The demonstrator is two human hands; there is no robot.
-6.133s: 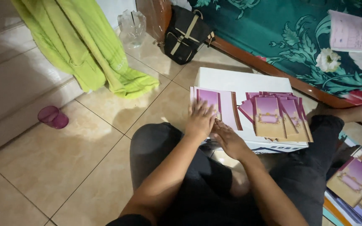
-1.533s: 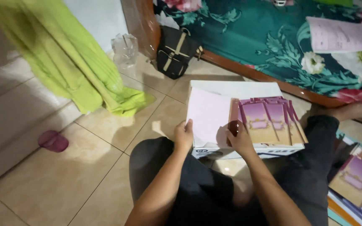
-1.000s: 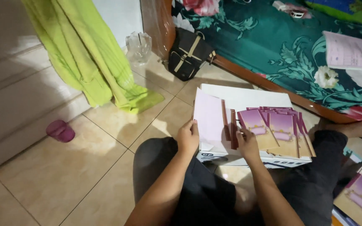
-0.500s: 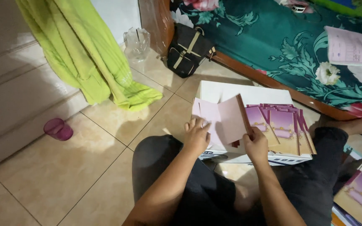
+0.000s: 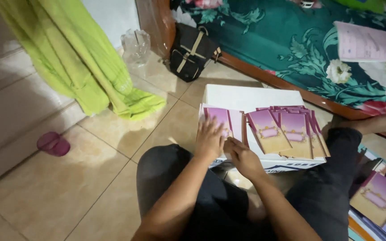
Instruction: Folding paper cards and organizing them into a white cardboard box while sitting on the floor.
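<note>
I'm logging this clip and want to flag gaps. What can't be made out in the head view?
- Front of the card: partly hidden under the left hand.
- Right hand: its fingertips tuck beside the left; whether they grip anything is unclear.
- White box: top mostly covered by fanned purple cards.
- Card stack: cut off by the right edge.

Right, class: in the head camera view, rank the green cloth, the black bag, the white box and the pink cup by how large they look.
1. Green cloth, clearly the largest.
2. White box, though cards and hands cover part of it.
3. Black bag; it lies farther from the camera, so its true size is unsure.
4. Pink cup, the smallest.
</note>
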